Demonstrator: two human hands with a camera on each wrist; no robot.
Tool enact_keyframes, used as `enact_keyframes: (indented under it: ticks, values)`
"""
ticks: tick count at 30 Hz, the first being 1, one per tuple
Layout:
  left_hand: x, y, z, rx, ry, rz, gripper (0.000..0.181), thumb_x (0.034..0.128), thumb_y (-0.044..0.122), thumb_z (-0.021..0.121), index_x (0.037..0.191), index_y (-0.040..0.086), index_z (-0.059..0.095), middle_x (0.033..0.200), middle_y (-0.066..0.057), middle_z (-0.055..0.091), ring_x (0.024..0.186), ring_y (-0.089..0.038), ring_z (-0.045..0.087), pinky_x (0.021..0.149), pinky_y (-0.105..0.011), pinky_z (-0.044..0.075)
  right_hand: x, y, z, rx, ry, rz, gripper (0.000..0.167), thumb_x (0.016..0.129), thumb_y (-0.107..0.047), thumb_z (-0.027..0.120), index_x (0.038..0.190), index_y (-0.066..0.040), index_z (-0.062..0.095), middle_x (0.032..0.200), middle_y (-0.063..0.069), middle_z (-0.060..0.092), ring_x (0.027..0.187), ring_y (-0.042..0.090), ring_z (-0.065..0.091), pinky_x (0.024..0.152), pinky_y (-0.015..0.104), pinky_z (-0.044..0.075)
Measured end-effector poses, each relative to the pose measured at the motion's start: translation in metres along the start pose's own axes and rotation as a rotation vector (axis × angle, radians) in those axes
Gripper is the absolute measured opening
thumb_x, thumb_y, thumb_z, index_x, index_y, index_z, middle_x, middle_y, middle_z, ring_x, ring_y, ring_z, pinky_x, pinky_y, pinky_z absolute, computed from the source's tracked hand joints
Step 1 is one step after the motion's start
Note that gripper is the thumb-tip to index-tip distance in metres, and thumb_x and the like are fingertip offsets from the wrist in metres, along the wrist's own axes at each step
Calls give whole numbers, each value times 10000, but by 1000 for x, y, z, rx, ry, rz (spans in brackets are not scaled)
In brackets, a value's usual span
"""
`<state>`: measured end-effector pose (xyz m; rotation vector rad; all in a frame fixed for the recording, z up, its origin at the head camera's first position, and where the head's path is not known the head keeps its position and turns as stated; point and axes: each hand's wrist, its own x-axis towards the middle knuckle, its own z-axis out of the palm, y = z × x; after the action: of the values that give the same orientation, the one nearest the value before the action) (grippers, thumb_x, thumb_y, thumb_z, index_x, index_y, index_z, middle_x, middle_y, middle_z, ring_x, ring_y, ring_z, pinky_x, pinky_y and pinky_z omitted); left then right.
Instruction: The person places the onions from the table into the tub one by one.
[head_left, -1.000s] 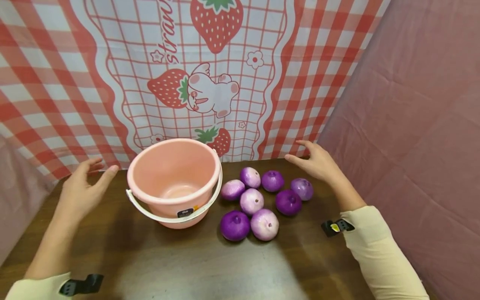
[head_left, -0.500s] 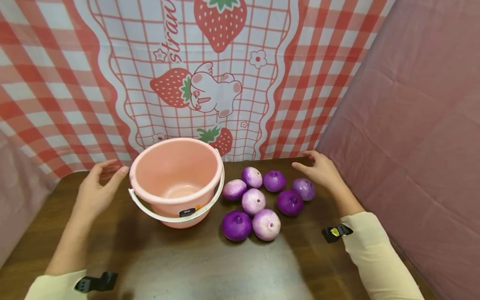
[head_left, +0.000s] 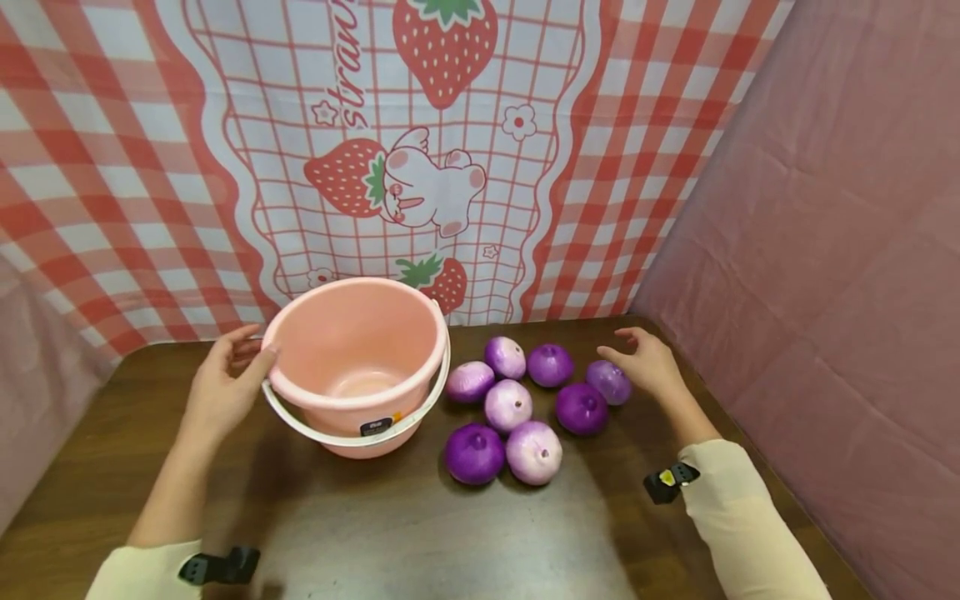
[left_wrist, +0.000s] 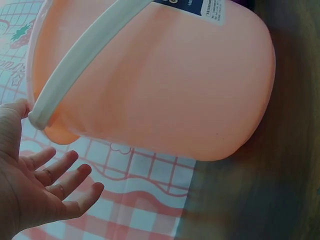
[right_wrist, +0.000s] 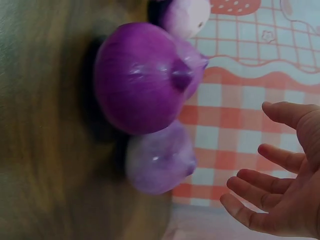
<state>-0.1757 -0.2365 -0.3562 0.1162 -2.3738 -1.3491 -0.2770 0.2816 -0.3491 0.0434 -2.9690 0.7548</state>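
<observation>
My left hand (head_left: 225,387) is at the left rim of a pink bucket (head_left: 356,417). Its thumb tip meets the rim near the handle's end, while the other fingers (left_wrist: 65,175) spread loosely, apart from the bucket's wall. A white handle (left_wrist: 82,62) hangs down across the bucket's front. Over on the right, my right hand (head_left: 651,364) hovers beside a pale purple onion (head_left: 609,382), fingers spread and holding nothing. In the right wrist view a dark purple onion (right_wrist: 135,80) sits next to that pale onion (right_wrist: 160,157), with a gap between them and my fingers.
Several more onions, purple and whitish, cluster right of the bucket, among them a whitish onion (head_left: 534,452) at the front. Everything stands on a brown wooden table (head_left: 390,533). A strawberry-print cloth (head_left: 442,192) hangs behind, and a pink cloth (head_left: 817,250) on the right.
My left hand has moved right, from beside the bucket to its rim. My right hand has come down and slightly right towards the pale purple onion. Bucket and onions stay in place.
</observation>
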Motion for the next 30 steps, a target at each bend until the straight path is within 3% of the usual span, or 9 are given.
enact_keyframes:
  ticks: [5, 8, 12, 19, 30]
  values:
    - [0, -2, 6, -41, 6, 1, 514, 930, 250, 548, 1372, 27, 406, 1183, -239, 584, 838, 176, 434, 748, -39, 376, 0, 11, 7, 15, 19, 9, 595, 885, -390, 596, 1285, 33, 473, 1260, 333, 493, 1162, 457, 472, 941, 551, 410]
    - [0, -3, 11, -91, 19, 12, 483, 932, 199, 541, 1363, 18, 418, 1031, 23, 645, 818, 174, 467, 733, -20, 392, -1, 18, 10, 18, 19, 28, 594, 888, -377, 595, 1288, 42, 463, 1265, 337, 488, 1159, 464, 470, 934, 551, 411]
    - [0, -3, 16, -174, 35, 26, 439, 932, 131, 524, 1342, -4, 441, 850, 340, 511, 796, 154, 500, 719, -22, 406, 0, 28, 15, 7, 16, 57, 598, 889, -381, 592, 1294, 37, 456, 1267, 336, 481, 1148, 466, 470, 926, 549, 410]
    - [1, -3, 18, -233, 43, 15, 421, 945, 132, 497, 1335, -17, 442, 835, 348, 527, 813, 148, 518, 724, -22, 426, 3, 43, 24, 7, 49, 75, 599, 872, -362, 609, 1282, 49, 462, 1276, 343, 477, 1140, 470, 475, 929, 553, 406]
    - [0, -3, 19, -263, 25, -15, 431, 952, 143, 490, 1345, -19, 419, 840, 332, 540, 825, 129, 539, 726, -30, 448, 4, 54, 36, 45, 13, 140, 685, 872, -434, 594, 1323, 49, 414, 1284, 366, 451, 1152, 484, 459, 937, 552, 408]
